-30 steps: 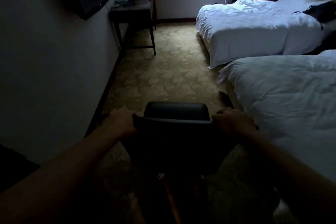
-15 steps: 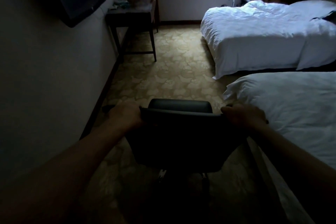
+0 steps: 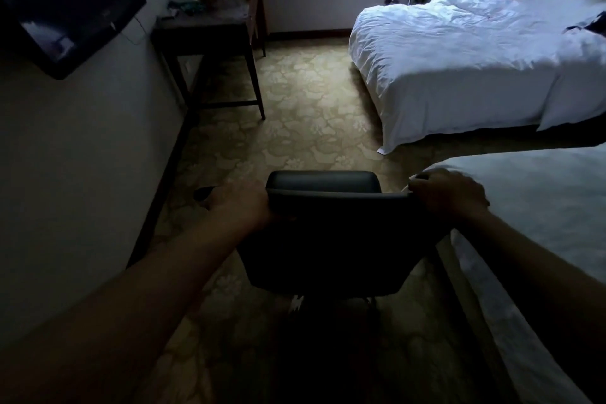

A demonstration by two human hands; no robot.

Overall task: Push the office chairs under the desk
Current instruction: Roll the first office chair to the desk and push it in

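A dark office chair (image 3: 331,233) stands on the patterned carpet in front of me, its back toward me. My left hand (image 3: 241,198) grips the left top corner of the backrest. My right hand (image 3: 451,192) grips the right top corner. The chair's base is lost in shadow. A dark wooden desk (image 3: 210,33) stands against the left wall further ahead, with clutter on top and open space between its legs.
A wall-mounted television (image 3: 65,6) sticks out from the left wall. A white bed (image 3: 551,226) runs close along the chair's right side, and a second white bed (image 3: 459,59) lies beyond. Carpet (image 3: 295,128) lies between chair and desk.
The chair has rolled forward along the aisle with both hands on its backrest. The desk, television and far bed now appear closer.
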